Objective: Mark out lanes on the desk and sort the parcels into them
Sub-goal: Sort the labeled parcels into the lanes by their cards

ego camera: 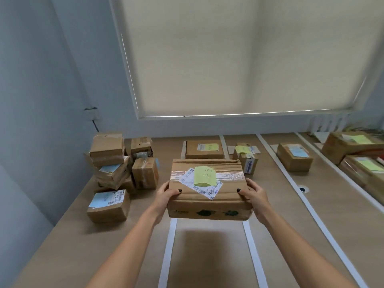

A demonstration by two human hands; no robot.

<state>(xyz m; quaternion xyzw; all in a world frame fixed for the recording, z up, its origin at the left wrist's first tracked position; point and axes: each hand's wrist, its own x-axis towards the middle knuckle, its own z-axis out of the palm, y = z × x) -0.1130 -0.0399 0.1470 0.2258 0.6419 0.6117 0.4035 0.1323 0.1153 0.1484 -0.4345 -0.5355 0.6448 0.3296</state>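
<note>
I hold a brown cardboard parcel (207, 202) with a yellow note and a white shipping label above the desk (68, 246). My left hand (166, 194) grips its left side and my right hand (254, 194) grips its right side, thumbs on top. The parcel hangs over the leftmost lane, between two white tape strips (169, 246) (251, 252). At the far end of that lane lies another parcel (204, 149). More parcels sit in the lanes to the right: one small (246, 156), one with a blue label (294, 156).
A heap of unsorted parcels (122, 167) stands at the desk's left rear, with one parcel (109, 205) nearer me. Larger boxes (353, 146) sit at the far right. Long tape strips (301, 196) run across the desk. A round cable hole (303, 189) lies between lanes.
</note>
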